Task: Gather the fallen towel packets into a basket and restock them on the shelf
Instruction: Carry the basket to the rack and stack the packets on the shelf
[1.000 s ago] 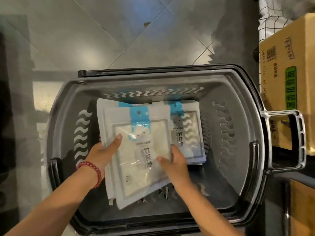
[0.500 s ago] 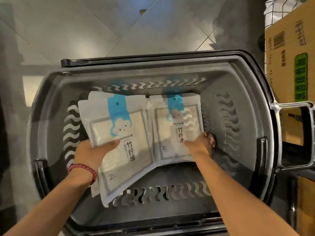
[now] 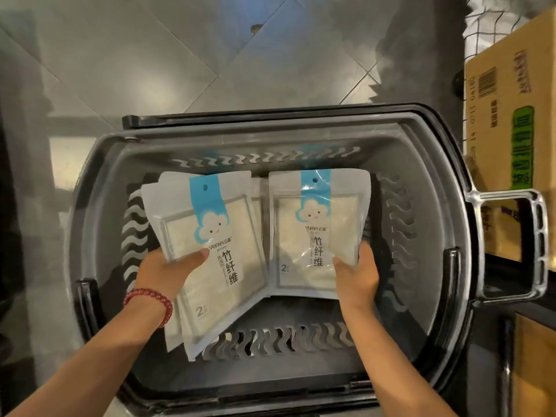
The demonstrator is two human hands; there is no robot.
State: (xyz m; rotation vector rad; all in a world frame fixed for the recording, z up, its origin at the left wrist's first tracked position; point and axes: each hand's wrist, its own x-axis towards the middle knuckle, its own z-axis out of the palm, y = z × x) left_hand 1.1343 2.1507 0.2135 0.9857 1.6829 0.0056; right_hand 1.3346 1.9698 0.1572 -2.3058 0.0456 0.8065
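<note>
A person leans over a big grey basket on the floor, and both hands are down inside it. The left hand grips a bunch of towel packets near its lower left edge. The thumb lies flat across the front, and the fingers are tucked behind where I cannot see them. More packet edges peek out behind the front one, but I cannot tell how many there are. This bunch tips a little, with its top leaning out to the left, away from the other hand. A red bead bracelet sits on the left wrist. The right hand holds a second towel packet by its lower right corner — thumb on the front, fingers curled round the back. This one stands straighter. Between the two hands the inner edges of the packets meet, and the left bunch laps just over the right one. Above each thumb there is a blue strip with a white smiling cloud. Out past the right hand, a clear loop handle sticks out from the basket's rim, and just beyond it stands a brown cardboard box with a green label. Far beyond the fingertips, past the basket's back edge, lie shiny grey floor tiles.
</note>
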